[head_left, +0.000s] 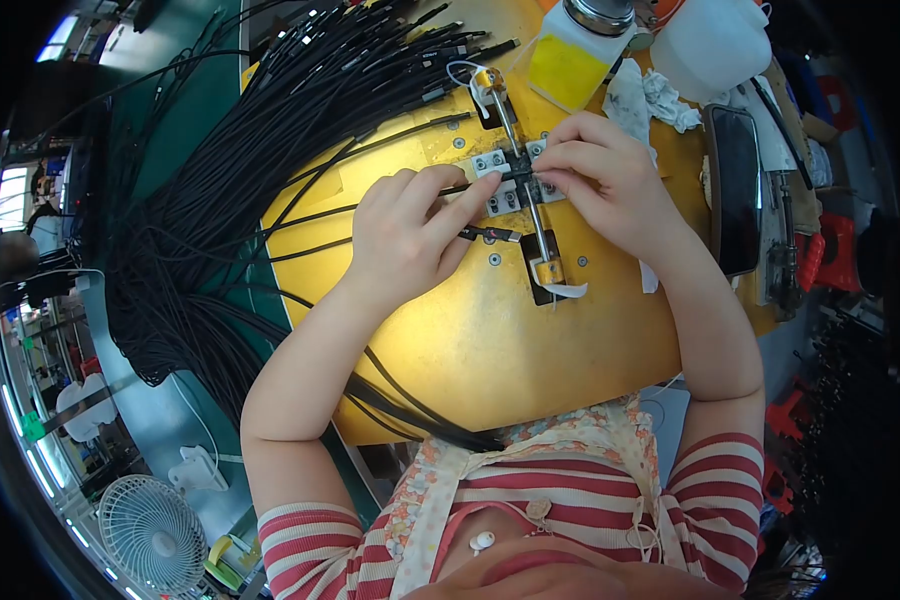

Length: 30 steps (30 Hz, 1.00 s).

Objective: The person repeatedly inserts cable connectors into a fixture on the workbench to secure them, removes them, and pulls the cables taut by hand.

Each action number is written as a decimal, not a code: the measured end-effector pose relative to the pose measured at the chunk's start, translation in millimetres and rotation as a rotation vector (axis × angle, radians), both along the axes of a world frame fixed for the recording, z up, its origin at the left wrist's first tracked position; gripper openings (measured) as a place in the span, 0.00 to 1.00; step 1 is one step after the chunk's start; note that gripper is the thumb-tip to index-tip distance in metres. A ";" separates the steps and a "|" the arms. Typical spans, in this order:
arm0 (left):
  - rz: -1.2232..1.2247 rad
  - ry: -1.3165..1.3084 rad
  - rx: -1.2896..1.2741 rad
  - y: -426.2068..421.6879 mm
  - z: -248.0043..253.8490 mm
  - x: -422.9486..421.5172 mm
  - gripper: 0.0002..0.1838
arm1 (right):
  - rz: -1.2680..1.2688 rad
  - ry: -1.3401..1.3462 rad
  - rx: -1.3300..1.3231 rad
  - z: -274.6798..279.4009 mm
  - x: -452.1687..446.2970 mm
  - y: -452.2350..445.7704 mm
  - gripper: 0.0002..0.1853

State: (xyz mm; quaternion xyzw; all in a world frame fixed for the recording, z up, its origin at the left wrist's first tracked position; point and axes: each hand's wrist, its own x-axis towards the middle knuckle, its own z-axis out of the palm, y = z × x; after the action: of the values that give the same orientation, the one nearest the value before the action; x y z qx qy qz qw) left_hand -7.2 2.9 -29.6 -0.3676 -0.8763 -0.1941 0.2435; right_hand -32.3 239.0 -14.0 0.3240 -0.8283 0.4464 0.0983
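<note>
My left hand (400, 230) is closed around a black cable (455, 189), its index fingertip at the small metal clamp fixture (500, 200). Below those fingers a second cable shows its USB plug (500, 235), lying above the gold plate. My right hand (605, 180) pinches with thumb and forefinger at the fixture's right side, where the black cable's end lies. Fingertips partly hide that end. Metal rods with brass ends (548, 271) stand above and below the fixture, over slots in the gold plate (450, 350).
A large bundle of black cables (230, 190) spreads over the left side. At the back stand a bottle of yellow liquid (570, 65) and a white container (715, 45), with crumpled tissue (670, 100) nearby. A phone (733, 190) lies at the right. A fan (155, 535) is lower left.
</note>
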 end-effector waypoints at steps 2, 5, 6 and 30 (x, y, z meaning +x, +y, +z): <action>0.007 -0.028 -0.030 -0.1 4.1 1.5 0.26 | 0.002 -0.025 0.014 -1.2 -0.5 0.4 0.04; 0.020 -0.046 -0.064 1.4 7.3 3.8 0.27 | -0.009 0.001 0.046 0.7 1.1 0.0 0.03; 0.026 -0.047 -0.074 1.9 7.7 4.3 0.27 | -0.011 0.021 0.061 0.9 1.3 -0.1 0.03; -0.023 -0.104 -0.077 1.1 20.5 -1.4 0.23 | 0.119 0.294 0.036 17.9 15.4 -1.3 0.08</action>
State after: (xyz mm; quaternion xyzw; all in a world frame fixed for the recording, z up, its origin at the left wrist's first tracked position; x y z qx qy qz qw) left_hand -8.6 4.0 -9.2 -0.3761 -0.8903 -0.1820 0.1810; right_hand -16.9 237.7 4.0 0.4362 -0.7921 0.3843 0.1861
